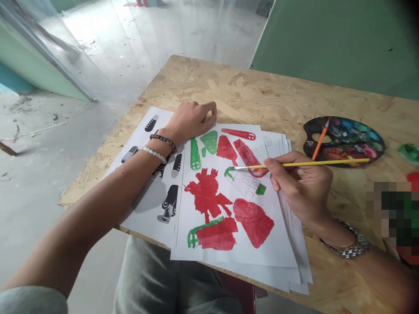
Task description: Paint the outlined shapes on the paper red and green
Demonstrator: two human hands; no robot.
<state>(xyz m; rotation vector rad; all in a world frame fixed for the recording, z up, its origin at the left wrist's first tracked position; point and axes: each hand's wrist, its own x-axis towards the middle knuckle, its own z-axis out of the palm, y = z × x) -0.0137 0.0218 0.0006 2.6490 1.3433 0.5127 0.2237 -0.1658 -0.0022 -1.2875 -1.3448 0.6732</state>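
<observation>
On the colouring sheet (229,256), the right hand (304,181) pinches a yellow-handled paintbrush (347,162), greening an outline (244,182) apparently needing steadiness; the left hand (191,117) lies loose, empty.

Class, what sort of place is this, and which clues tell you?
Probably a makeshift painting spot in an unfinished or rough room: a coarse chipboard table bears a smeared paint palette and a partly coloured sheet, and the grey floor is strewn with scraps.
</observation>
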